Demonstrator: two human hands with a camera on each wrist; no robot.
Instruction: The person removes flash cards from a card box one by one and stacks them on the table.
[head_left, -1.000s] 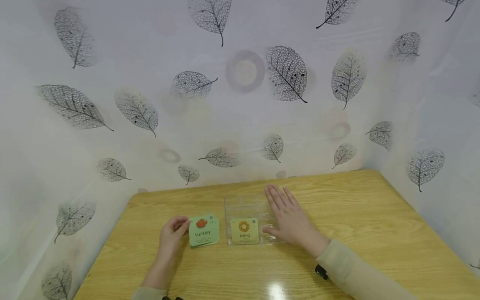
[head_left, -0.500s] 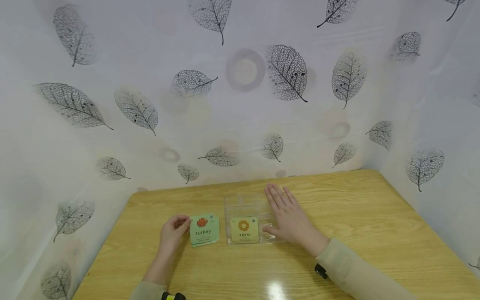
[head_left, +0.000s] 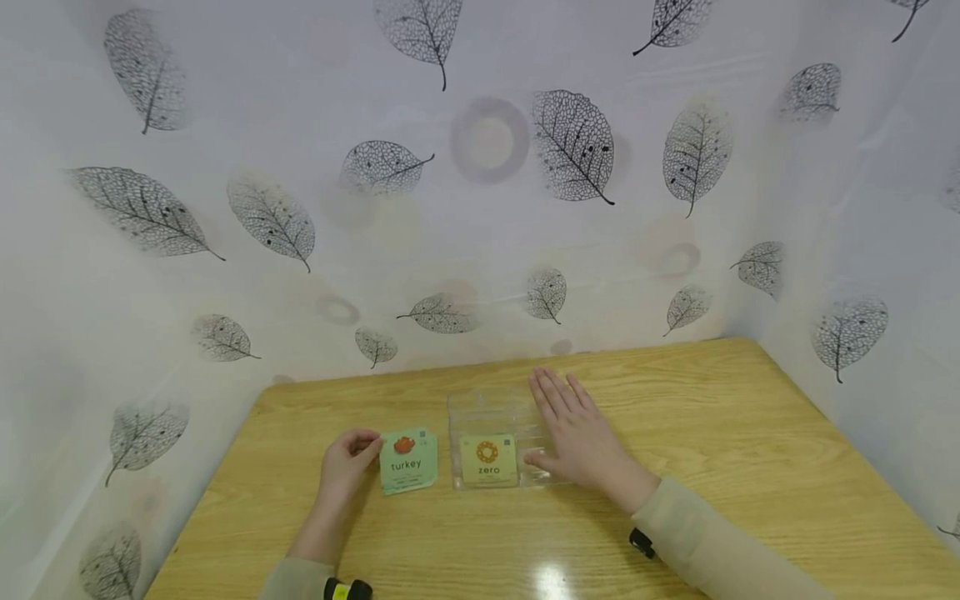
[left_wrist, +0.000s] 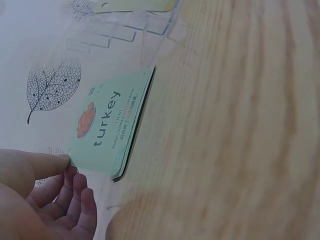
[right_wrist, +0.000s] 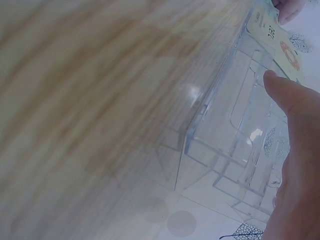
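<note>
Pinches the green turkey cards (head_left: 408,467) at their top left corner with the left hand (head_left: 347,464), with the thumb on the printed side and the other fingers behind. Looks like more than one card, from the extra edge showing along the bottom. Nearer to the left edge of the wooden table (head_left: 450,542) than to the right, and just left of the clear holder (head_left: 480,419), but not touching. Cannot tell if lifted off the wood.

Lays the right hand (head_left: 583,437) over the right end of the clear holder, with fingers straight, pointing at the far edge of the wooden table, and not gripping. Has the right thumb near the yellow zero card (head_left: 490,471) at the front left of the clear holder.

Best to line up the green turkey cards, with no corner poking out. Best, too, to pinch gently, without bending the corner, and to press the clear holder just enough to stop any sliding. Might tip or skid if pushed hard.
</note>
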